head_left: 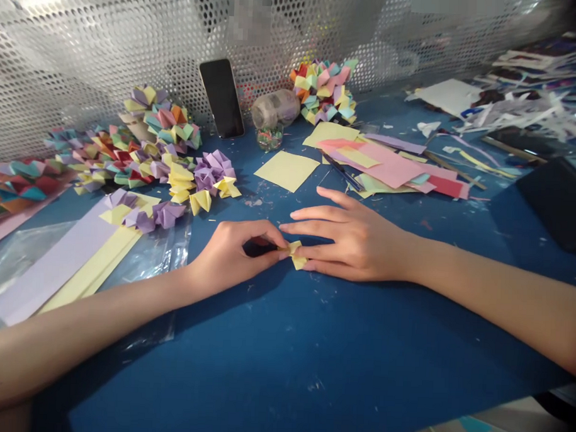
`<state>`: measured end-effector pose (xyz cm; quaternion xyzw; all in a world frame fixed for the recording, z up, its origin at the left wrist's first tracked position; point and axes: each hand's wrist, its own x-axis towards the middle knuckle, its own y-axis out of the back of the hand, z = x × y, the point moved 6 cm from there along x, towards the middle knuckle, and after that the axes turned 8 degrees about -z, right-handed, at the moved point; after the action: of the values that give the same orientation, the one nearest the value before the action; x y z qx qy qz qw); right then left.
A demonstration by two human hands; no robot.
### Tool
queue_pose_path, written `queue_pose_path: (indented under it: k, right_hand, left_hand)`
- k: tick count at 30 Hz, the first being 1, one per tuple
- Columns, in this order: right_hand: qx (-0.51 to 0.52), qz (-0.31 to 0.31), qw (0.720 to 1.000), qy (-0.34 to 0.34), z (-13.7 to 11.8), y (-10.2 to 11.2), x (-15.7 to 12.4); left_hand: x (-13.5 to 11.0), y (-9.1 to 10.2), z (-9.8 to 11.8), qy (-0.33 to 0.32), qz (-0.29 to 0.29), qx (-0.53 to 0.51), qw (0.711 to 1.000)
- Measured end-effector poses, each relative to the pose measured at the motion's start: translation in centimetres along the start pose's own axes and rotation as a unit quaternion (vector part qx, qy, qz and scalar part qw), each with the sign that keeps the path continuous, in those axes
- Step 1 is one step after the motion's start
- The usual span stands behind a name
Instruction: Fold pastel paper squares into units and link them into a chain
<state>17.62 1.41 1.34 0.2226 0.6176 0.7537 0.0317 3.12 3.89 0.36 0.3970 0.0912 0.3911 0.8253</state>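
Both my hands meet at the middle of a blue table (312, 343) over a small folded yellow paper piece (297, 254). My left hand (234, 252) is curled, its fingertips pinching the left end of the piece. My right hand (348, 240) grips the piece between thumb and lower fingers, while its index and middle fingers stretch out towards the left. The piece rests on or just above the table top.
Chains of folded coloured paper units (153, 148) lie at the left, long purple and yellow strips (73, 259) on clear plastic. A yellow square (286, 170), a stack of coloured sheets (388, 166), a phone (221, 97), a jar (274, 111), paper scraps at the far right.
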Motion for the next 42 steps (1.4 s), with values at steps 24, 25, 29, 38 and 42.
queue_pose_path:
  k: [24, 25, 29, 38, 42]
  right_hand:
    - [0.055, 0.001, 0.998, 0.022, 0.9, -0.3, -0.5]
    - [0.055, 0.003, 0.998, 0.023, 0.9, -0.3, -0.5]
    - [0.055, 0.012, 0.998, 0.026, 0.8, -0.3, -0.5]
    - [0.056, 0.006, 0.998, 0.024, 0.9, -0.1, -0.5]
    - [0.063, 0.003, 0.998, 0.015, 1.0, -0.3, -0.6]
  left_hand:
    - [0.2, -0.6, -1.0, 0.066, -0.018, -0.068, 0.995]
    - [0.2, -0.6, -1.1, 0.066, -0.02, -0.075, 0.995]
    - [0.3, -0.7, -1.2, 0.063, -0.026, -0.083, 0.994]
    - [0.3, -0.5, -0.9, 0.04, -0.042, -0.071, 0.996]
    - [0.0, -0.1, -0.7, 0.026, -0.04, -0.027, 0.998]
